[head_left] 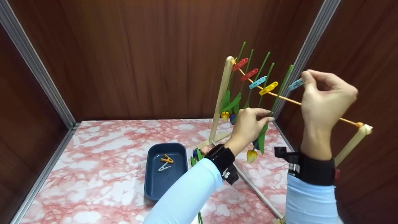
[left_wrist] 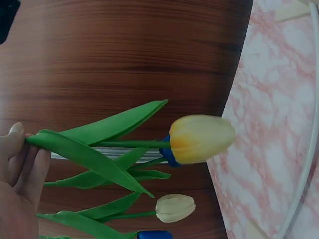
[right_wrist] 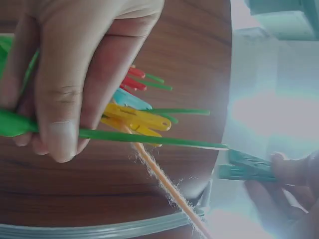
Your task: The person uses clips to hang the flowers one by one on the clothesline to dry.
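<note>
While left hand (head_left: 248, 124) grips tulip stem (head_left: 281, 88), right fingers (head_left: 306, 79) pinch blue clothespin (head_left: 295, 84).

Right wrist view, contents:

1. My left hand (right_wrist: 75, 74), large and close at upper left. Its fingers are curled round a green stem (right_wrist: 149, 137), which runs on to the right, level, to a thin tip.
2. My right hand (right_wrist: 294, 174), blurred at lower right, pinching a teal clip (right_wrist: 249, 167) just below the stem's tip.
3. Orange rod (right_wrist: 164, 181), fuzzy-edged, slanting down to the right from behind the left hand.
4. Yellow clip (right_wrist: 137, 119) on the rod, just above the stem.
5. Light blue clip (right_wrist: 130, 99) just above it.
6. Red clips (right_wrist: 134, 78), partly hidden by the fingers.
7. Brown wood-grain wall (right_wrist: 99, 199) behind; grey metal rail (right_wrist: 99, 230) along the bottom edge.
</note>
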